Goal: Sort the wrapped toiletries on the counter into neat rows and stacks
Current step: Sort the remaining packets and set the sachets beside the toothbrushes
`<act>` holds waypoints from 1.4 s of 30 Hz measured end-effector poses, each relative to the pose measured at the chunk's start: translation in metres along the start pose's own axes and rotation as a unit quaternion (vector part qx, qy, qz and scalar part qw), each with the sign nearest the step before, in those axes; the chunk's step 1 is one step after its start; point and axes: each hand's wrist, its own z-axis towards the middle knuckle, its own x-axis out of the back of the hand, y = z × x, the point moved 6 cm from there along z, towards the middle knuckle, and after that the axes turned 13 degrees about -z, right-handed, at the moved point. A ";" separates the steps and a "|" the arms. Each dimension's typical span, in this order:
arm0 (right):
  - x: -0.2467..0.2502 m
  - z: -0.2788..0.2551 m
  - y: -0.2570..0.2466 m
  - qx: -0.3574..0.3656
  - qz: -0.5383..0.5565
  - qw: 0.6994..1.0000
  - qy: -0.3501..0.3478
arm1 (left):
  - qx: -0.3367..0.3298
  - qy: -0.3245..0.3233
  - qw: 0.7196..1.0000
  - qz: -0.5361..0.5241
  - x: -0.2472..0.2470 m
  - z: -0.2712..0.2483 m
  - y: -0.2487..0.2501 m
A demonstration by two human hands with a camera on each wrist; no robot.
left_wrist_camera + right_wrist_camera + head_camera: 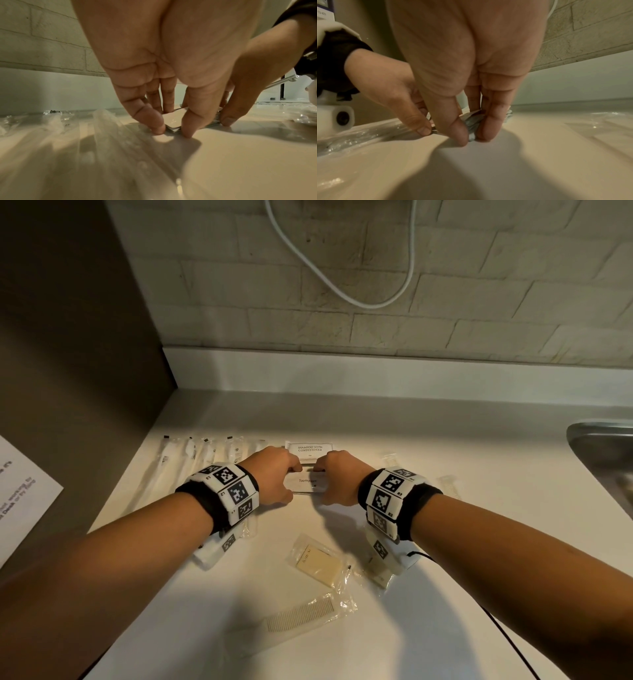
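A small stack of flat toothpaste sachets (307, 482) lies at the middle of the pale counter (428, 594). My left hand (274, 477) pinches its left end with thumb and fingers curled down. My right hand (337, 477) pinches its right end the same way. In the left wrist view the left hand (173, 132) holds the near corner of the sachet stack (172, 121). The right wrist view has my right hand (472, 134) squeezing the stack (471, 123) between thumb and fingers. A shampoo with conditioner sachet (310, 448) lies just behind the stack.
Wrapped toothbrushes (191, 470) lie in a row at the left. A wrapped comb (301, 616), a beige wrapped bar (318, 565) and another packet (378, 568) lie near me. A second wrapped comb (450, 486) sits right, before the steel sink (603, 450). A dark panel (68, 371) borders the left.
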 end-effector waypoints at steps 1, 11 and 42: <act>0.000 0.000 0.000 0.000 0.000 1.000 -0.001 | 0.002 0.001 1.000 -0.004 0.000 0.000 -0.001; 0.001 -0.002 0.000 -0.005 0.006 1.000 0.003 | -0.002 0.011 1.000 -0.015 -0.001 0.002 -0.002; -0.027 -0.151 0.016 0.061 -0.029 0.997 -0.039 | -0.062 -0.091 0.994 0.017 -0.050 -0.104 0.045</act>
